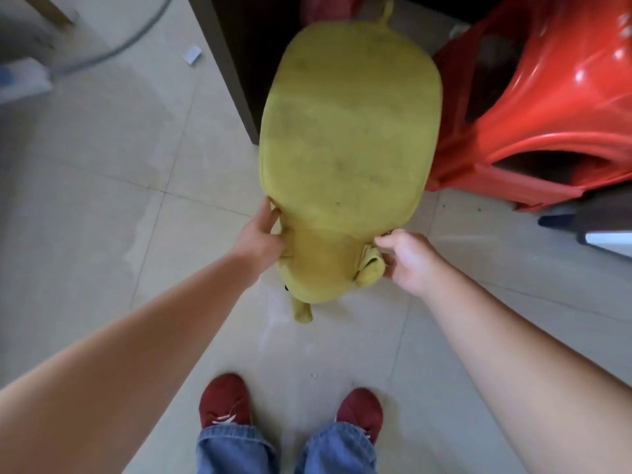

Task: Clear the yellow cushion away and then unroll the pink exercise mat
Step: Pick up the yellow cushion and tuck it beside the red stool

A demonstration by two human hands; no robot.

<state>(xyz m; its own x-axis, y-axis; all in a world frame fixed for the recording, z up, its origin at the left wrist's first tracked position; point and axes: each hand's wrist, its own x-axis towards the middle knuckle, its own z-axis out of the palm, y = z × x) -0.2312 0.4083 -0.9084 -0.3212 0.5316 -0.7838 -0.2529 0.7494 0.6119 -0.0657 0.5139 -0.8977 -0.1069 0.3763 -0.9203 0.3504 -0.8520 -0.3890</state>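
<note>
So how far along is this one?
Nothing finished yet. In hand: the left hand and right hand grip the near end of the cushion, lifted above the floor. Left: setting it aside and unrolling the mat, which isn't in view.

Open tiled floor (102, 172) leftward — red plastic chair (533, 107) and dark cabinet (232, 63) crowding right and ahead.
</note>
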